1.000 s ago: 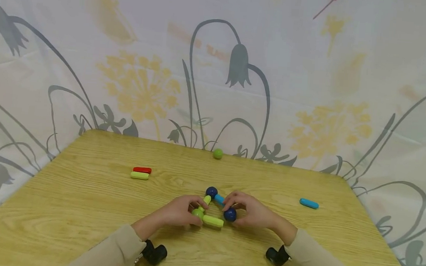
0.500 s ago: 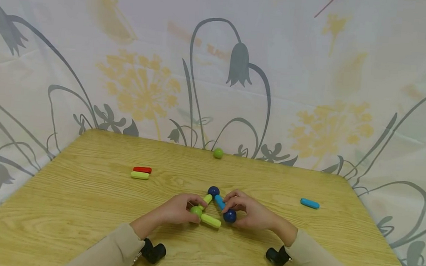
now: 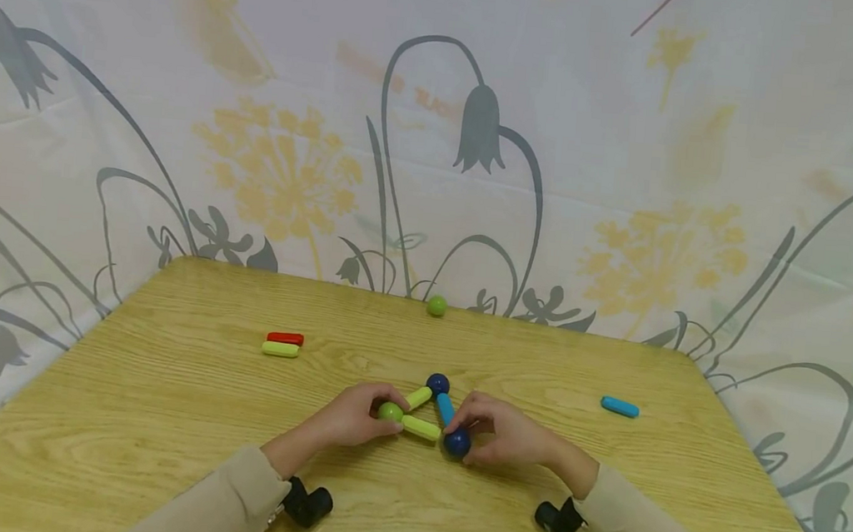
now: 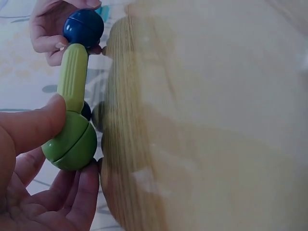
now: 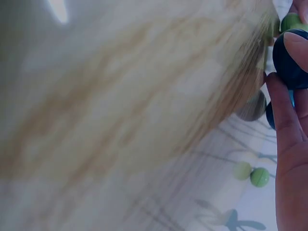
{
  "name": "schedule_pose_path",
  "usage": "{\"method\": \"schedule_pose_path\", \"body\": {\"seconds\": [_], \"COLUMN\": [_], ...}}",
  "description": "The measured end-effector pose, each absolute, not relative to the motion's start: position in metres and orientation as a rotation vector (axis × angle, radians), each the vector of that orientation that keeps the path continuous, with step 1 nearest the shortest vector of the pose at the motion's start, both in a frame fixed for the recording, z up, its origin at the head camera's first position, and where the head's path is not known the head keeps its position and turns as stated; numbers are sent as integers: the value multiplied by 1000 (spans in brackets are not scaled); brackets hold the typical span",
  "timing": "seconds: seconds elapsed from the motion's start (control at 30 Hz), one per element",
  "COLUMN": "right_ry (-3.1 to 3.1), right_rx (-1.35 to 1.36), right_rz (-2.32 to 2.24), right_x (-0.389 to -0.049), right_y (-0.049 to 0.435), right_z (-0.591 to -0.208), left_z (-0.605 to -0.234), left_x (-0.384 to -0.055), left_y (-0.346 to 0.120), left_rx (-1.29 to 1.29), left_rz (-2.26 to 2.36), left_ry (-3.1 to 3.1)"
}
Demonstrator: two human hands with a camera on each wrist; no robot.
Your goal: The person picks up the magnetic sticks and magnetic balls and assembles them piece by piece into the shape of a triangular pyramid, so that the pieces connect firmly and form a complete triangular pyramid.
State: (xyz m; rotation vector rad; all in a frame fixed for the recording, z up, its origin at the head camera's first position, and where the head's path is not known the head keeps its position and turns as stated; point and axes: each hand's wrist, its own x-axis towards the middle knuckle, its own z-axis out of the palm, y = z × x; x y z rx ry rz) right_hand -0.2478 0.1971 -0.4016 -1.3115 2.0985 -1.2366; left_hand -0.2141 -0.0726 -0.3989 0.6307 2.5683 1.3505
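Observation:
Between thumb and fingers, my left hand (image 3: 359,416) grips a green ball (image 3: 390,413). Two yellow-green rods come off it: a far rod (image 3: 418,398) runs to a dark blue ball (image 3: 437,385) at the apex, and a near rod (image 3: 421,428) points right. From the apex a blue rod (image 3: 445,409) leads down to a second dark blue ball (image 3: 457,443), which my right hand (image 3: 505,432) pinches. Together the pieces outline a triangle. In the left wrist view the near rod (image 4: 73,77) has its end right at the second blue ball (image 4: 83,28).
On the wooden table (image 3: 182,414), a red rod (image 3: 285,338) and a yellow-green rod (image 3: 280,350) lie side by side at the left. A loose blue rod (image 3: 620,406) lies at the right. A green ball (image 3: 436,306) sits by the back edge, before a flower-patterned cloth (image 3: 436,150).
The near yellow-green rod has swung up and its free end now meets the blue ball in my right hand. That ball moved slightly nearer; the apex ball shifted right.

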Motion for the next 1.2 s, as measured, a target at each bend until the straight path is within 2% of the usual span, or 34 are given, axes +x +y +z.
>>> {"method": "schedule_pose_path", "body": {"seconds": [0.63, 1.03, 1.2], "right_ry": [2268, 2636, 2802], "right_rx": [-1199, -1150, -973], "right_rz": [-1207, -1242, -1253], "right_x": [-242, -238, -235], "right_y": [211, 283, 311], "right_z": [-399, -399, -393], "left_z": [-399, -405, -401], "left_x": [-210, -209, -210], "left_y": [-76, -80, -79], "left_rx": [650, 604, 602], "left_rz": [1387, 1465, 1467], "left_ry": [2428, 2306, 2312]}}
